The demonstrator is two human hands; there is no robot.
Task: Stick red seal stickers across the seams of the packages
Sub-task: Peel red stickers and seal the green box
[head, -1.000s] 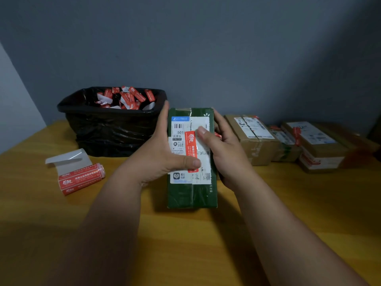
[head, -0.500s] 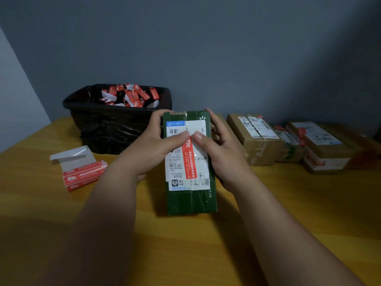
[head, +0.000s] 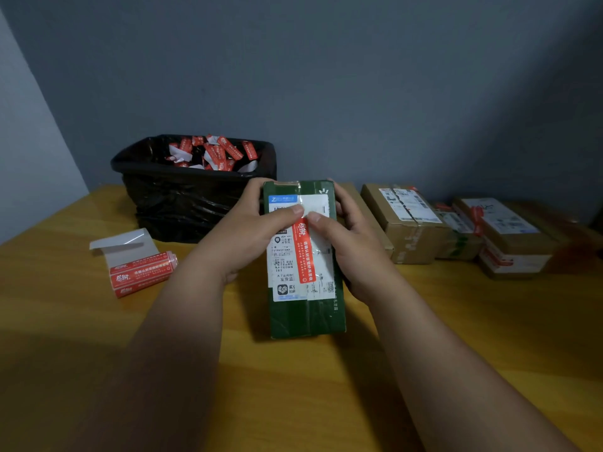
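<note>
Green box (head: 305, 316) on table (head: 424, 353), left hand (head: 241, 236) and right hand (head: 354, 249) gripping its sides, thumbs pressing top of red sticker (head: 305, 252) between them

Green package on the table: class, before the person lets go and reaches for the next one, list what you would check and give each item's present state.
1. Red seal sticker lies along the seam of the green package: ok.
2. Its top end is pressed flat under both thumbs: cannot tell, thumbs cover it.
3. Left hand and right hand steady the package's sides: ok.
4. Sticker roll within reach, left on the table: ok.
5. Brown packages at right all sealed: cannot tell.
</note>
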